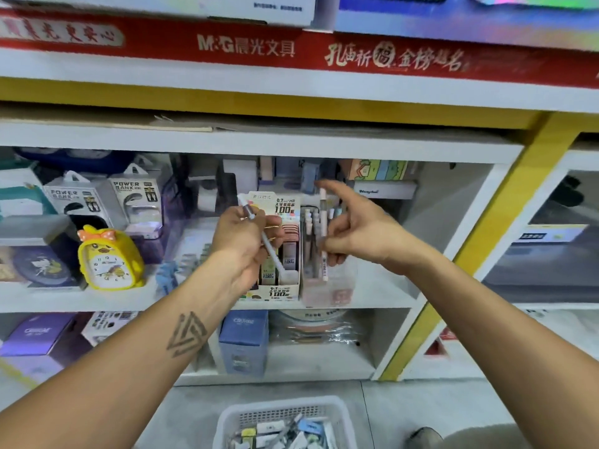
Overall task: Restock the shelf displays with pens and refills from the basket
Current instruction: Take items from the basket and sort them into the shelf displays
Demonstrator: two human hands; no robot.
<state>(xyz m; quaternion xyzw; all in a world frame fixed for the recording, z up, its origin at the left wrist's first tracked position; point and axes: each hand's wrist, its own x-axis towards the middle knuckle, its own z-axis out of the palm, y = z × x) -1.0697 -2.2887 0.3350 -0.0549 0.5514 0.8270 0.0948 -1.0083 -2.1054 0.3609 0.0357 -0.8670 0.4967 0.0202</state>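
Above you, the red banner strip (291, 50) along the upper shelf edge reads "M&G" followed by Chinese characters. To your left, two white hanging retail boxes (107, 196) each say "POWER BANK". The white cardboard lead-refill display box (282, 293) straight ahead shows "0.7", "HB" and "100". Below, the blue carton (243, 341) reads "CRUISE", though blurred.

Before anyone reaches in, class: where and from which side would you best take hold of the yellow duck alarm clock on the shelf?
Grip the yellow duck clock across its rounded body, fingers on the left and right flanks, coming from the front. It stands upright facing outward, and its sides look bare. The orange bow on top is probably too small and soft to hold. The power bank boxes stand close behind, so reaching from above or behind seems awkward.
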